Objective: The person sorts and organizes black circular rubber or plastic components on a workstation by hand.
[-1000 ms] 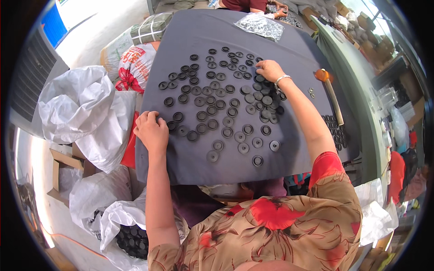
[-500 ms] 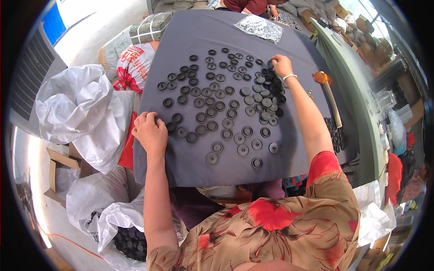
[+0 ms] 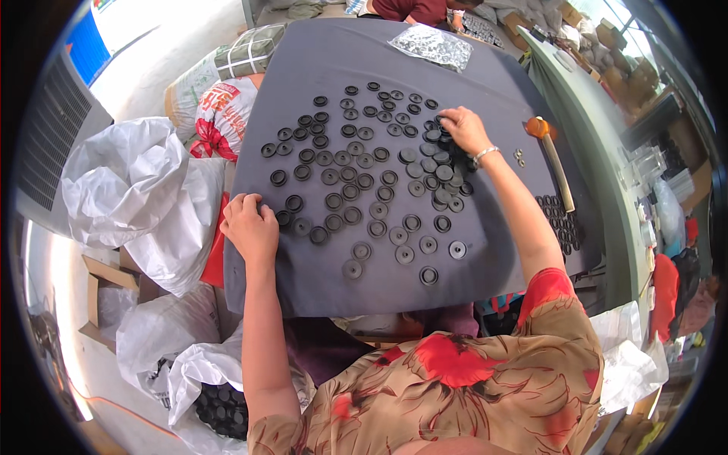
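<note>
Many round black rubber-like discs (image 3: 349, 173) with raised rims and small centres lie spread over the grey cloth-covered table (image 3: 341, 57). At the right they are heaped into a loose pile (image 3: 444, 174). My right hand (image 3: 466, 130), with a bracelet at the wrist, reaches to the far edge of this pile. Its fingers are bent together down among the discs; what lies under the fingertips is hidden. My left hand (image 3: 252, 227) rests on the table's left edge, fingers loosely bent and apart, beside a disc (image 3: 283, 218). I see nothing held in it.
An orange-headed mallet (image 3: 550, 144) lies at the right, near small metal pieces (image 3: 519, 157) and more black parts (image 3: 561, 227). A clear bag (image 3: 432, 47) is at the far edge. White sacks (image 3: 125, 182), one holding discs (image 3: 221, 409), stand left. Another person (image 3: 406, 9) works beyond.
My right hand has moved left and slightly nearer along the far edge of the pile. My left hand has stayed almost in place. The whole view has shifted slightly.
</note>
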Available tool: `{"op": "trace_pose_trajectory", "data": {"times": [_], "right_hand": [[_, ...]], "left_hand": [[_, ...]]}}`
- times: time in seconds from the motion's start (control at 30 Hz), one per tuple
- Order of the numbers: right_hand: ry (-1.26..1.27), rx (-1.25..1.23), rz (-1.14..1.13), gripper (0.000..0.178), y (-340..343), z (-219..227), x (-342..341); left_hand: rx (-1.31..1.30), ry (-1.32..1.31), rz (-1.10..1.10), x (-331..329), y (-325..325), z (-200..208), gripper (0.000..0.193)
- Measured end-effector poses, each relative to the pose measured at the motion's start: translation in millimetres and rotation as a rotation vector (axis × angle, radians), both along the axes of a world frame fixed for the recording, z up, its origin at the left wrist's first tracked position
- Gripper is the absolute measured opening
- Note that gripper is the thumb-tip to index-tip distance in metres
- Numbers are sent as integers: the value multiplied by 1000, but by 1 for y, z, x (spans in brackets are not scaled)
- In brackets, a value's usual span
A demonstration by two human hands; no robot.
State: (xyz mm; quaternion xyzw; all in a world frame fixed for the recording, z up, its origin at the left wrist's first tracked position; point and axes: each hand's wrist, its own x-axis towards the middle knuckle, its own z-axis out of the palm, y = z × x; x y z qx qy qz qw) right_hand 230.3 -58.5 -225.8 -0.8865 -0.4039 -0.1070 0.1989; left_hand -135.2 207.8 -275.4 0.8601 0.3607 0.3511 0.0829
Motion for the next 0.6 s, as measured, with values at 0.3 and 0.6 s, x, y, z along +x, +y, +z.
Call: {"op": "trace_pose_trajectory", "data": {"times": [0.3,0.6], "right_hand": [[-202,-237,111,21,-2,-8,-25],[224,164,185,20,65,-2,-52]], "left_hand": [[8,33,16,4,0,1,18],[-11,25,12,2,0,3,17]]}}
